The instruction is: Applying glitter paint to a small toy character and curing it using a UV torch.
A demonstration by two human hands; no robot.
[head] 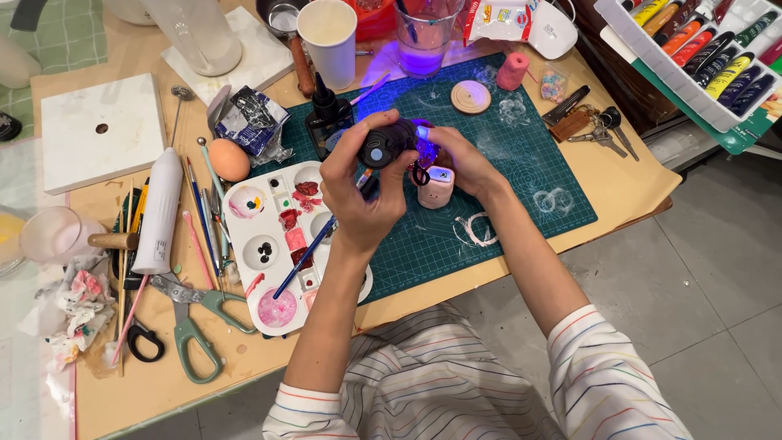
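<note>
Egg (229,160), scissors (191,322), keys (604,137)

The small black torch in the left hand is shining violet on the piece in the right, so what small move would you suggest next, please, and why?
Probably keep the torch steady where it is. The left hand has its glowing tip right against the small piece pinched by the right hand, above the green cutting mat.

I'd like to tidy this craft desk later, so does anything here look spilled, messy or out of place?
Yes. Red and pink paint is smeared across the wells of the white palette, and paint-stained crumpled tissue lies at the table's left edge. An egg rests loose among the brushes. A torn foil packet lies beside it.
</note>
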